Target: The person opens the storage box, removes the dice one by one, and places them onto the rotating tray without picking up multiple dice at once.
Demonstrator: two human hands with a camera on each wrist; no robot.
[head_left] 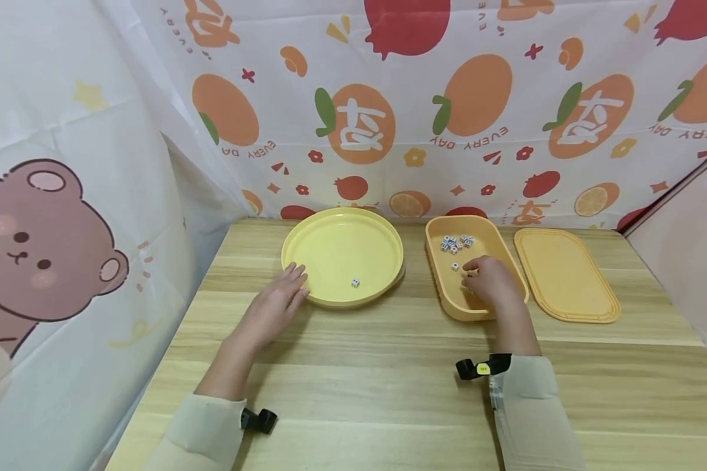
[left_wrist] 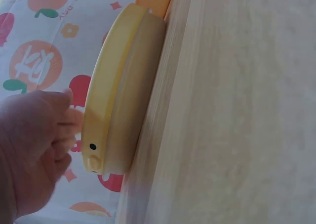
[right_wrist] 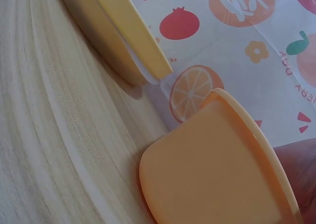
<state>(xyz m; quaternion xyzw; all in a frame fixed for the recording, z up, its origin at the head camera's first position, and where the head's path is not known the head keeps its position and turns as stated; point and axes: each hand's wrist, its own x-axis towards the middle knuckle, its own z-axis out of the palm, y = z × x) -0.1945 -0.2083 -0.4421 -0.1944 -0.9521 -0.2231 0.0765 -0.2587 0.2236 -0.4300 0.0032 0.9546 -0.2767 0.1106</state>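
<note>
A round yellow tray stands at the back of the table with one small white die near its front rim. My left hand is at the tray's left edge, its fingers relaxed at the rim; in the left wrist view that hand is beside the tray's side wall. My right hand reaches into an orange rectangular box, fingers bent and apart, low over its floor. Several dice lie in the box's far end, and a single die lies left of my fingertips. The box wall hides these fingers in the right wrist view.
An orange lid lies flat on the wooden table, right of the box. A fruit-print cloth hangs behind the table, and a bear-print cloth hangs at the left.
</note>
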